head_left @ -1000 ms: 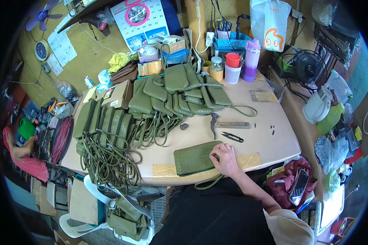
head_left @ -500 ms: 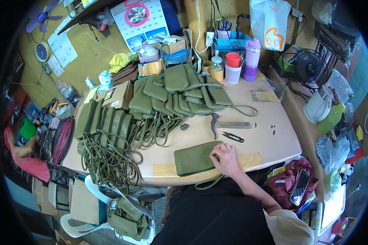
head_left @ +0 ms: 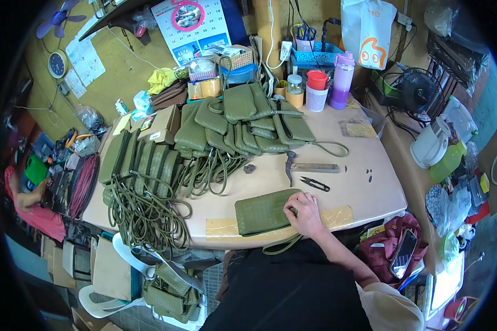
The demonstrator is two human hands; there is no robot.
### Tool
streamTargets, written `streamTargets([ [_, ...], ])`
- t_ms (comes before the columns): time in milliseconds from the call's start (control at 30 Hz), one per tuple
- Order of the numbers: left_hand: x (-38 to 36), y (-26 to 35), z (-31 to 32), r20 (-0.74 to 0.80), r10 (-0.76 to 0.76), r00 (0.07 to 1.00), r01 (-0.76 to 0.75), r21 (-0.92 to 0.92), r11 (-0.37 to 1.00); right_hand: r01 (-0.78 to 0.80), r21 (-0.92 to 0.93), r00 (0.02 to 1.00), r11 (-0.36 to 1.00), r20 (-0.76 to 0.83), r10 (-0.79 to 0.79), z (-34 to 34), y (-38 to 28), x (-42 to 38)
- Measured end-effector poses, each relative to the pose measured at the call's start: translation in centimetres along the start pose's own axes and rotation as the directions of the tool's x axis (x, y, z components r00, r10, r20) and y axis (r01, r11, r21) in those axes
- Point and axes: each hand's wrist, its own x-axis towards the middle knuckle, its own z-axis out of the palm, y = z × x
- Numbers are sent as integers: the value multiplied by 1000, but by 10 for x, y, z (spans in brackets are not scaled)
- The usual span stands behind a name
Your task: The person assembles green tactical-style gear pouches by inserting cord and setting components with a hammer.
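Note:
A flat olive-green pouch (head_left: 262, 214) with a woven pattern lies at the front edge of the table. My right hand (head_left: 305, 214) is closed at the pouch's right end, fingers curled down on it; the fingertips are partly hidden. From the pouch a thin green strap (head_left: 281, 246) loops over the table edge. Beyond my hand lie small black thread snips (head_left: 315, 184) and a hammer (head_left: 315, 167) with a wooden handle. My left hand is out of view.
Stacked green pouches (head_left: 240, 124) fill the back of the table, with a row of strapped pouches (head_left: 143, 165) to the left. A purple bottle (head_left: 342, 80) stands at the back right. A maroon bag (head_left: 389, 243) with a phone sits right. Another person (head_left: 36, 212) is at far left.
The view has shifted very slightly. My right hand and the pouch under it stay in nearly the same place. The person at far left has moved an arm a little.

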Motion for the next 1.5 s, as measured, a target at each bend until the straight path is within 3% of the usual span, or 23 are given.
streamTargets([
  [933,2,-8,-44,130,70,989,-85,114,990,-43,-57,999,997,-4,43,4,-5,0],
  [1500,1,22,-59,208,62,976,-105,206,973,-50,-35,999,998,1,50,4,-4,-2],
])
